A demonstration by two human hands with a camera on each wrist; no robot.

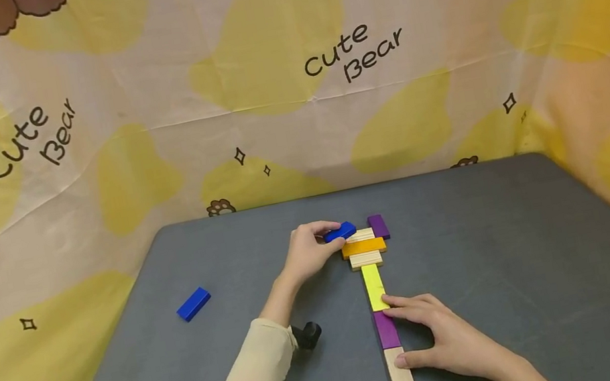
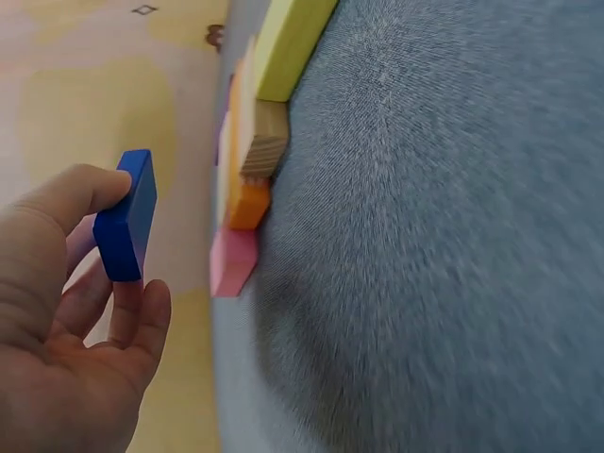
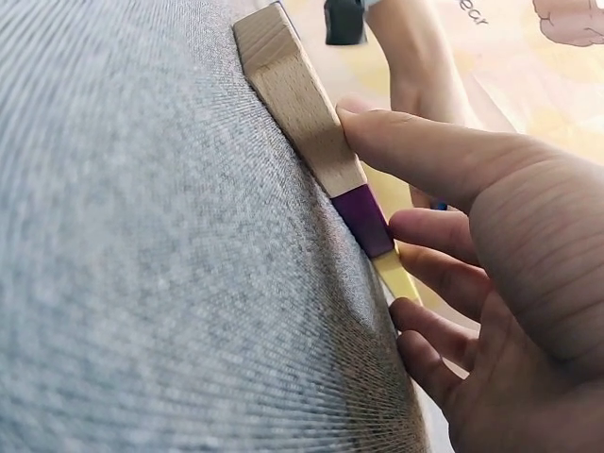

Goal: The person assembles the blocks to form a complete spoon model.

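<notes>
My left hand pinches a blue block between thumb and fingers, over the far end of a line of blocks. In the left wrist view the blue block is held up off the table. Beneath lie an orange block set crosswise, plain wood blocks and a pink block, which my hand hides in the head view. My right hand lies along the near part, thumb on a plain wood block, fingertips at a purple block and a yellow block.
Another blue block lies apart on the left of the grey table. A second purple block sits at the far right end of the line. Behind the table hangs a patterned cloth.
</notes>
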